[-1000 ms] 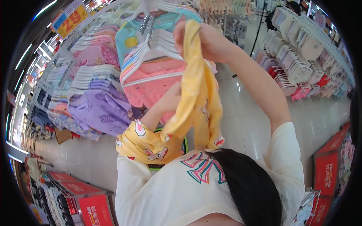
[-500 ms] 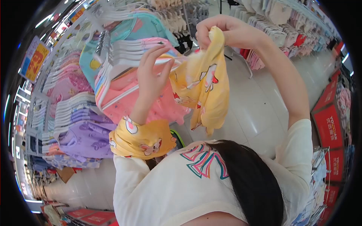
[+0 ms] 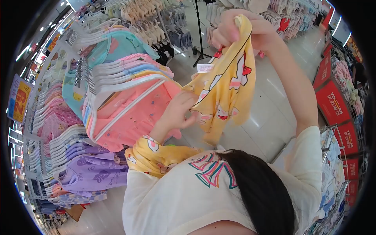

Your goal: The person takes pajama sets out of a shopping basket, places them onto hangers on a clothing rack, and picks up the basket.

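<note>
The left hand [image 3: 178,111], half a second ago raised with fingers spread in front of the pink shirt [image 3: 135,107], has now come down to the near edge of the yellow cloth [image 3: 225,92], just right of that shirt. Its fingers are loosely curled at the cloth's edge; whether they pinch it, I cannot tell. The right hand [image 3: 228,30], above and to the right of the pink shirt, remains closed tightly on the cloth's upper end, so the rest hangs below it. A white tag [image 3: 205,68] now shows at the edge facing the shirt. With both hands at the cloth, it seems better placed for handling than when only one had it. The yellow bundle [image 3: 154,156] still lies over the left forearm, below and to the right of the pink shirt.
</note>
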A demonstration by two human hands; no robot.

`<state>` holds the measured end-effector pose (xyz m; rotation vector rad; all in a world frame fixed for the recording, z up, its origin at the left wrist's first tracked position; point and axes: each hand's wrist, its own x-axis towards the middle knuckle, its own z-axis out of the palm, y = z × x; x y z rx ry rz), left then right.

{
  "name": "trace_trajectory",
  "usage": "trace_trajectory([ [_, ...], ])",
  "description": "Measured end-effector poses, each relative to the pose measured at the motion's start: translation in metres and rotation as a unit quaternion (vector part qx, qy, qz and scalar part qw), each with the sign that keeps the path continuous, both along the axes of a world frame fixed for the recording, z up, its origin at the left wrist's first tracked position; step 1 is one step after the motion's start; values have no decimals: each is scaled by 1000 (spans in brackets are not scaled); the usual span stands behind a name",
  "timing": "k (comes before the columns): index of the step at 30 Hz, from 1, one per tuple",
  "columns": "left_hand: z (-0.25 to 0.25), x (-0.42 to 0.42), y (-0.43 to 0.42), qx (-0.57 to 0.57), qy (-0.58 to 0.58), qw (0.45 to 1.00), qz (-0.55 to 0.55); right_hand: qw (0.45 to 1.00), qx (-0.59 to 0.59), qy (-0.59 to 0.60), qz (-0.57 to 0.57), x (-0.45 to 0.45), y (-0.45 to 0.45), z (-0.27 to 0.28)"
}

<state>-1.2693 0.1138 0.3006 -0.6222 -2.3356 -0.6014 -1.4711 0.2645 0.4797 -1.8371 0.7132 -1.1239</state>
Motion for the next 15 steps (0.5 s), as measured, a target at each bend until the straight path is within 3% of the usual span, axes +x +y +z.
trace_trajectory([
  [4, -5, 31, -23, -59, 64, 995, 54, 996, 23, -18, -89, -17, 4, -17],
  [7, -1, 67, -28, -10, 171, 971, 166, 987, 88, 38, -126, -16, -8, -35],
  [8, 6, 80, -26, 1, 206, 961, 184, 978, 163, 47, -118, -9, -14, -39],
  [11, 23, 119, -17, 100, 304, 927, 197, 947, 180, 265, -18, 11, -58, -64],
  [12, 26, 127, -12, 184, 325, 907, 194, 928, 69, 356, -83, 20, -77, -80],
  [14, 29, 143, 5, 247, 323, 895, 185, 826, -165, 493, -217, 45, -118, -114],
  [15, 32, 150, 16, 275, 322, 888, 177, 816, -206, 473, -261, 61, -140, -124],
])
